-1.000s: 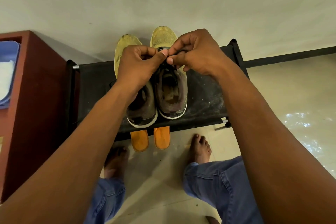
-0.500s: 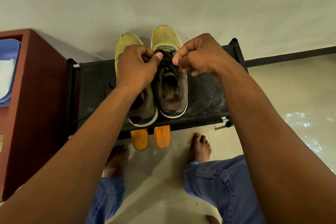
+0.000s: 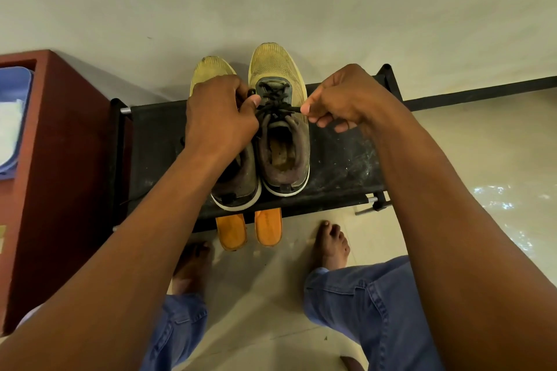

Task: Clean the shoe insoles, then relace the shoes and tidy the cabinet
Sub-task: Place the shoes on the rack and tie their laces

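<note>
Two yellow sneakers stand side by side on a black shoe rack [image 3: 337,159], toes toward the wall. The right shoe [image 3: 278,75] has a black lace [image 3: 275,107] threaded through its eyelets. My left hand [image 3: 220,117] pinches the lace's left end beside the tongue and partly covers the left shoe [image 3: 211,69]. My right hand [image 3: 343,99] pinches the right end and holds it taut, out to the right of the shoe. Two orange insoles [image 3: 250,232] stick out from under the rack's front edge, on the floor.
A red-brown cabinet [image 3: 60,159] stands left of the rack, with a blue tub [image 3: 15,84] on it. My bare feet [image 3: 330,244] and jeans-clad knees are on the pale tiled floor in front. The wall runs just behind the shoes.
My hands were together over the shoe's tongue; they have drawn apart, the right one moving right, and the lace is now stretched taut across the right shoe.
</note>
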Demonstrator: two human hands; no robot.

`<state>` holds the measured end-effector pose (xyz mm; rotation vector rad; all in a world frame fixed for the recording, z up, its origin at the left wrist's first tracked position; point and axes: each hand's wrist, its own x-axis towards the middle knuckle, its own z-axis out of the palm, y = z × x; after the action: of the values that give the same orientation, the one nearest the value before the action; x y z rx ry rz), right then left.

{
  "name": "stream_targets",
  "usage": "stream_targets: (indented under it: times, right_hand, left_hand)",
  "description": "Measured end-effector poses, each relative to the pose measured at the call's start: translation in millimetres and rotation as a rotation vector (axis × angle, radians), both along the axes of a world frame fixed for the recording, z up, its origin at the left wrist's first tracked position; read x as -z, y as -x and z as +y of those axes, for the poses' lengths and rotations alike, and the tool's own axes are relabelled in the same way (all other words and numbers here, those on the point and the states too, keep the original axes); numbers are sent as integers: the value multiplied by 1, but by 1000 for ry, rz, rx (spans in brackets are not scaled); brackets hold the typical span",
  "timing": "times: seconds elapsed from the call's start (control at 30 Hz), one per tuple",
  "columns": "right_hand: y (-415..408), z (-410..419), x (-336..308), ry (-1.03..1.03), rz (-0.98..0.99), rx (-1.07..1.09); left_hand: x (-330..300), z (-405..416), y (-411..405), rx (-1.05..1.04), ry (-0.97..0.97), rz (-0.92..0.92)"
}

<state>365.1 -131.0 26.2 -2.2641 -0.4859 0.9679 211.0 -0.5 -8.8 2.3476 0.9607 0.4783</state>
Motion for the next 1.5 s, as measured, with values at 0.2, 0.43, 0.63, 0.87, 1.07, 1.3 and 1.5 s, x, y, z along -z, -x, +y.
stream_targets:
  times: [0.2, 0.43, 0.63, 0.87, 1.07, 1.3, 1.5]
  right_hand:
    - [-2, -1, 2, 62, 39, 12]
    - [-6, -3, 5, 84, 22, 43]
    - [-4, -1, 7, 92, 6, 45]
    - [-5, -7, 3, -62, 25, 39]
    - [-4, -6, 4, -110, -8, -104]
    - [13, 3, 8, 27, -220, -295]
    - [22, 9, 10, 148, -283, -330]
  left_hand:
    - [-2, 1, 4, -71, -151, 107]
    - [-2, 2, 5, -141, -200, 165]
    - [0, 1, 6, -144, -217, 168]
    - [7, 15, 13, 23, -60, -15]
    - [1, 6, 11, 91, -124, -96]
    - [-7, -9, 10, 101, -317, 214]
    - [2, -7, 9, 142, -259, 327]
